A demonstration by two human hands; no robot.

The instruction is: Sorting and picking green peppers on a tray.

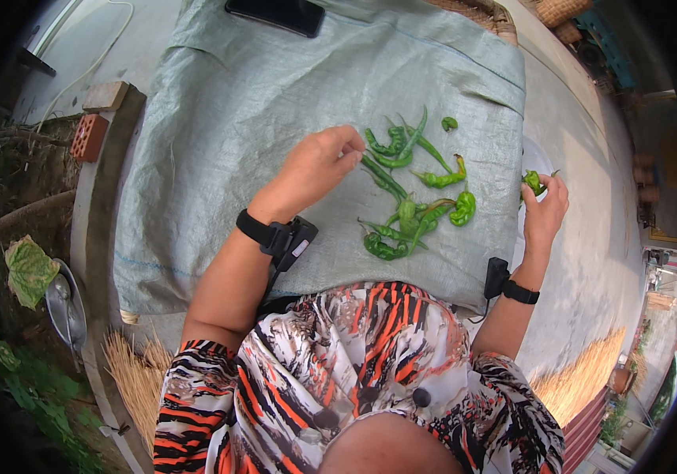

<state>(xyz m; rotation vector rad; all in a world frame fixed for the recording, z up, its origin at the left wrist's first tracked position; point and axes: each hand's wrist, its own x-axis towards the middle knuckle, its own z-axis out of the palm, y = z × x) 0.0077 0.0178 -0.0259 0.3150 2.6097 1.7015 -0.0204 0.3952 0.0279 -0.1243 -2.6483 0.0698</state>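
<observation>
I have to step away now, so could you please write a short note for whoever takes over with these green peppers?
Left hand: fingers pinched together at the edge of the pepper pile; what it grips is too small to tell.
Right hand: holds one green pepper off the sack's right edge.
Things: the pile lies loose on the grey woven sack; a dark phone rests at its far edge.
Done: one pepper lifted from the pile.
Left: the rest on the sack.

A grey-green woven sack (220, 134) is spread flat over the pale concrete floor (583, 237). On the sack lie a loose cluster of green chili peppers (409, 197) and, at its far edge, a black phone (275, 13).
</observation>
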